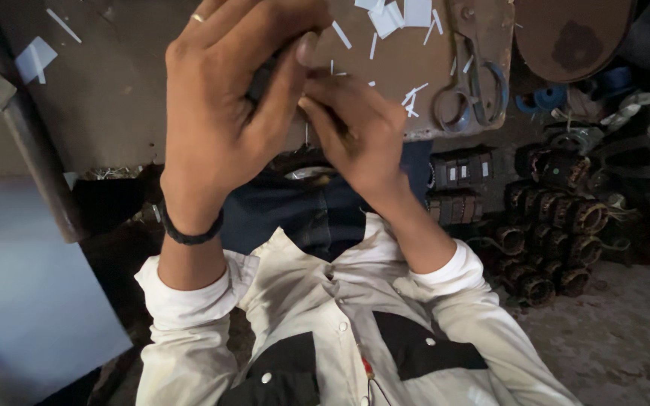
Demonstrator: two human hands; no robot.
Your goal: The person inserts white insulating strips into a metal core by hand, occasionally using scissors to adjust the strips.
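A small dark part, mostly hidden, is being gripped in the curled left hand just left of the scissors on the workboard. It is being worked by the right hand's pinched fingertips; whether anything is held between them cannot be told. Judging by this, a fitting step is being done, and steady holding is being called for next.

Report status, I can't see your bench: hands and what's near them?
Left hand and right hand pinched together on something small, hidden. Scissors and white paper strips lie on board beside them.
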